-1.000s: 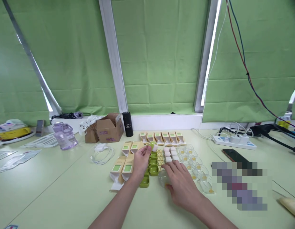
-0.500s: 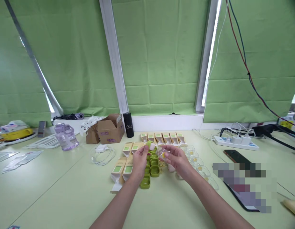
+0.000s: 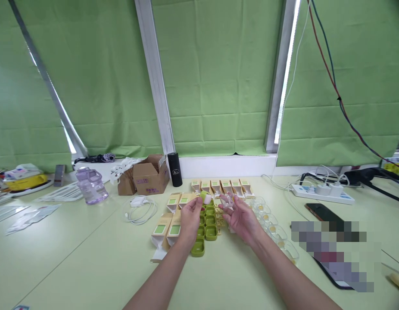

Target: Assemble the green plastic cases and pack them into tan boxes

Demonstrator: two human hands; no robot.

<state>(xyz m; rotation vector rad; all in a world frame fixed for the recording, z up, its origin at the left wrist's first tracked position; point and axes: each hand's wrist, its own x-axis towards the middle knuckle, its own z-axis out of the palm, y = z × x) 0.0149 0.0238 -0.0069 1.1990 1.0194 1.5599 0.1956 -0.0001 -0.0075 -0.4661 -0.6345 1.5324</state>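
My left hand [image 3: 190, 215] pinches a small green-and-white piece [image 3: 206, 197] between thumb and fingertips, over the rows of green square cases. To its right, my right hand [image 3: 243, 219] is turned with the palm partly up and holds a clear plastic cover [image 3: 228, 201]. The two pieces are apart. Below and between the hands sit small green cases [image 3: 210, 233] in two columns, with little yellowish parts [image 3: 219, 219] beside them. A group of clear plastic covers [image 3: 277, 231] with yellow spots lies right of my right hand, which hides some of it.
Open cream cartons with green labels [image 3: 159, 229] stand to the left, and a row of similar cartons [image 3: 225, 187] behind. Farther back are a brown cardboard box [image 3: 151, 175], a black cylinder [image 3: 175, 169] and a purple water jug [image 3: 91, 186]. A power strip [image 3: 322, 193] and phone [image 3: 325, 215] lie right.
My right hand has rolled so its palm faces more upward, with the clear cover still in its fingers. My left hand keeps its pinch almost in place. The view has shifted slightly.
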